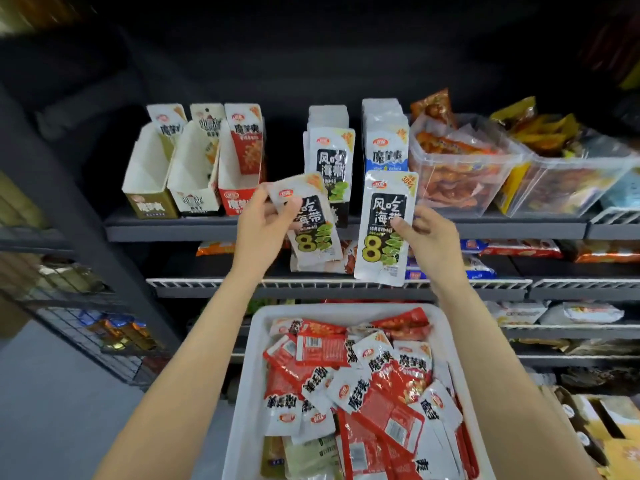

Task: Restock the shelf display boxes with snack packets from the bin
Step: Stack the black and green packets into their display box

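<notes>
- Head view: the left hand (pixel 263 223) has its fingers (pixel 289 207) closed on the upper corner of a white seaweed packet (pixel 313 230), tilted, in front of the shelf (pixel 173 230).
- The right hand (pixel 433 237) pinches a second seaweed packet (pixel 384 226) by its right edge, upright, thumb across the front.
- Both packets are white with a black label and a yellow "8".
- Below, the white bin (pixel 249 393) is full of red-and-white snack packets (pixel 374 386).
- The display boxes (pixel 194 174) stand on the shelf to the left, nearly empty.

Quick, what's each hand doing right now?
Left hand: closed on a tilted black-and-white seaweed packet.
Right hand: closed on an upright matching packet.
</notes>
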Available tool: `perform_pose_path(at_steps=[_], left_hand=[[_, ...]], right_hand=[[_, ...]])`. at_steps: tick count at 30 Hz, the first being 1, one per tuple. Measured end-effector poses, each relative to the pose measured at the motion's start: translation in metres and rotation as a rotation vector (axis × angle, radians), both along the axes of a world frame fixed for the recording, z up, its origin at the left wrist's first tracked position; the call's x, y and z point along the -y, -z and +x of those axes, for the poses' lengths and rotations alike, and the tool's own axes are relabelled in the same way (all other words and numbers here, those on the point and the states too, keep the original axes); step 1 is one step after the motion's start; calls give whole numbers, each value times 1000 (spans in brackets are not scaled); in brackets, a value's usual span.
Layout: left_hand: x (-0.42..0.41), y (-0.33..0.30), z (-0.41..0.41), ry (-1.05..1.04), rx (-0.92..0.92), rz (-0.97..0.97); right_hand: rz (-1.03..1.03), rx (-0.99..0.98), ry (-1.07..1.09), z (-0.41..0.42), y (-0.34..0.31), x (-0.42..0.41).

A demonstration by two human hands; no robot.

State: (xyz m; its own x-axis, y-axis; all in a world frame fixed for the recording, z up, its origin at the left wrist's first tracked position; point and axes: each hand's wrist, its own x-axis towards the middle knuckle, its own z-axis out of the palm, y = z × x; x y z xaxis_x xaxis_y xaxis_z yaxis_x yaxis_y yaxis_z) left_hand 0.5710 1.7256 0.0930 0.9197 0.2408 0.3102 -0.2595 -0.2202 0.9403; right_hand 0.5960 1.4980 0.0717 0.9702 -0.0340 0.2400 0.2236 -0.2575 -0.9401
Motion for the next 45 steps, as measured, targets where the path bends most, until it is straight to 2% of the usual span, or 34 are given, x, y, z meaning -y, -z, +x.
perform_pose_path(at_steps=[5, 9, 20, 24, 32, 36, 41, 45], left_hand=[[11, -39, 18, 57, 125, 46], [15, -51, 40, 12, 198, 32], [13, -43, 81, -22, 181, 116], [8, -41, 82, 3, 179, 225], [8, -9, 91, 57, 57, 406], [3, -10, 90, 61, 77, 425], [-8, 8, 88, 46, 61, 310], [-8, 15, 89, 31, 50, 304]], right_hand=[[60, 121, 40, 17, -34, -8], [163, 134, 71, 29, -47, -19], [372, 133, 149, 48, -60, -38], [401, 118, 164, 51, -60, -38], [460, 71, 89, 53, -59, -45], [427, 97, 40, 53, -56, -49], [292, 116, 10, 59, -44, -63], [-15, 161, 25, 67, -28, -73]])
